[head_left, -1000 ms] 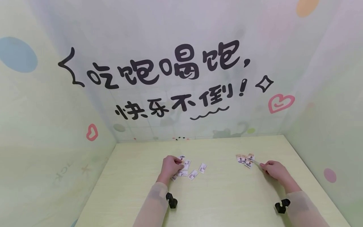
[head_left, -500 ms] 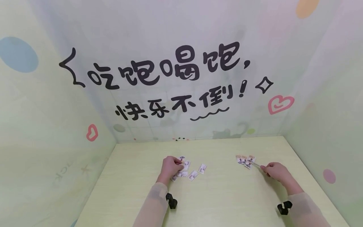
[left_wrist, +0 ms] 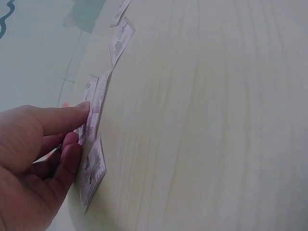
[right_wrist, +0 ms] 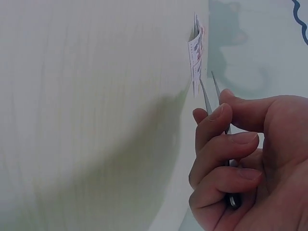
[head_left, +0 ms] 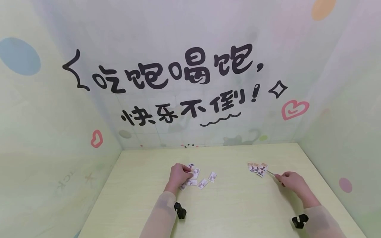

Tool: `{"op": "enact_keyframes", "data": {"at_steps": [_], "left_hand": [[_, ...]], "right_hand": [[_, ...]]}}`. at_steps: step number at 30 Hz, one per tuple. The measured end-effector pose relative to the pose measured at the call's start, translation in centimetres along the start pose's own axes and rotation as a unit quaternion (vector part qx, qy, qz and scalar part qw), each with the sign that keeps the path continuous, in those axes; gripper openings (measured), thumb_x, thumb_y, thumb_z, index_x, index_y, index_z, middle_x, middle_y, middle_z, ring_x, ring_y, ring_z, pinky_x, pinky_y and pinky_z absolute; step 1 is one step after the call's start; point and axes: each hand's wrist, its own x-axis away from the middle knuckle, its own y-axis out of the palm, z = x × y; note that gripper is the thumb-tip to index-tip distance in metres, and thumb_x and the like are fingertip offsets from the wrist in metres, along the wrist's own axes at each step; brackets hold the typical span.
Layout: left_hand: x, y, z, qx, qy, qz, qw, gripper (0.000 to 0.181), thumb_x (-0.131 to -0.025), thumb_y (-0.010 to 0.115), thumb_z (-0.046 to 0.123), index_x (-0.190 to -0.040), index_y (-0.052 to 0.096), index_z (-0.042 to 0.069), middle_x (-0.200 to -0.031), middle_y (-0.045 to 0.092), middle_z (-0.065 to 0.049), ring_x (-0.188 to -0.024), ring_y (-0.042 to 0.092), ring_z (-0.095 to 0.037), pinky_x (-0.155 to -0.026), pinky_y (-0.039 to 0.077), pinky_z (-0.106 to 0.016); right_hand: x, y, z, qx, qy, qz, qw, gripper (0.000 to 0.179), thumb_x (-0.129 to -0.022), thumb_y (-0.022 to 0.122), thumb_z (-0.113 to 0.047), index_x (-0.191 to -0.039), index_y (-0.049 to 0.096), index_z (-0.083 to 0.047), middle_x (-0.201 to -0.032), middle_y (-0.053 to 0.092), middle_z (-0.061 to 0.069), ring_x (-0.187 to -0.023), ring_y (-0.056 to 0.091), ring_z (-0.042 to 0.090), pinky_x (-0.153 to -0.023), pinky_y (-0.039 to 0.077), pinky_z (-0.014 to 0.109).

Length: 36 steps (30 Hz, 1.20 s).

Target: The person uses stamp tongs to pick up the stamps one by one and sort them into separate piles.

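My left hand [head_left: 178, 177] rests at a loose cluster of small printed packets [head_left: 191, 181] on the table. In the left wrist view, thumb and bent fingers pinch one packet [left_wrist: 94, 108] of that cluster; part of it is hidden by the hand. My right hand [head_left: 291, 181] holds slim metal tweezers [head_left: 271, 173], fingers curled round them. Their tips stand apart in the right wrist view, one close to the edge of an overlapping group of packets [right_wrist: 196, 53]. From the head view that group [head_left: 257, 169] shows orange ends and dark figures.
Two separate packets, one nearer [head_left: 203, 183] and one farther right [head_left: 212, 177], lie beside the left cluster. The pale wooden table [head_left: 232, 205] meets a printed back wall [head_left: 208, 132] and side walls. Black wrist mounts [head_left: 180, 211] sit on both wrists.
The tweezers have swung down over the right-hand packets and drawn slightly back toward me, with their tips apart from the packets. My left hand has stayed in place.
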Motion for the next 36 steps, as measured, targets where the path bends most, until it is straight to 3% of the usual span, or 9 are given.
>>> {"op": "enact_keyframes", "data": {"at_steps": [9,20,26,36], "left_hand": [[0.2,0.2,0.1,0.004,-0.003,0.003,1.0000,0.014,-0.086,0.089,0.008,-0.096,0.080,0.004,-0.086,0.071,-0.003,-0.075,0.065,-0.017,-0.070,0.057,-0.033],[0.5,0.2,0.4,0.003,-0.003,0.006,1.0000,0.013,-0.086,0.089,0.007,-0.095,0.080,0.004,-0.085,0.071,-0.002,-0.074,0.065,-0.016,-0.069,0.056,-0.032],[0.1,0.2,0.3,0.007,-0.010,0.005,0.9999,0.013,-0.086,0.089,0.007,-0.094,0.079,0.005,-0.085,0.070,-0.002,-0.075,0.064,-0.017,-0.069,0.056,-0.033],[-0.1,0.2,0.0,0.011,-0.022,0.001,0.9997,0.014,-0.085,0.090,0.007,-0.095,0.080,0.006,-0.084,0.070,-0.002,-0.075,0.064,-0.018,-0.069,0.056,-0.032]], "right_hand": [[-0.7,1.5,-1.6,-0.021,-0.003,0.024,0.9995,0.042,-0.109,0.059,-0.036,-0.094,0.064,0.003,-0.084,0.066,0.009,-0.079,0.056,0.025,-0.067,0.044,0.037],[-2.0,4.4,-5.3,-0.029,-0.043,0.025,0.9983,0.034,-0.108,0.063,-0.034,-0.093,0.063,-0.003,-0.080,0.066,0.005,-0.070,0.052,0.021,-0.063,0.041,0.035],[-3.3,7.1,-8.6,-0.031,-0.089,0.005,0.9955,0.028,-0.106,0.069,-0.032,-0.094,0.067,-0.007,-0.077,0.068,0.005,-0.067,0.055,0.020,-0.062,0.043,0.035],[-5.8,11.9,-16.0,-0.016,-0.131,-0.055,0.9898,0.025,-0.105,0.071,-0.032,-0.093,0.068,-0.010,-0.078,0.066,0.003,-0.068,0.054,0.018,-0.063,0.042,0.032]]}}
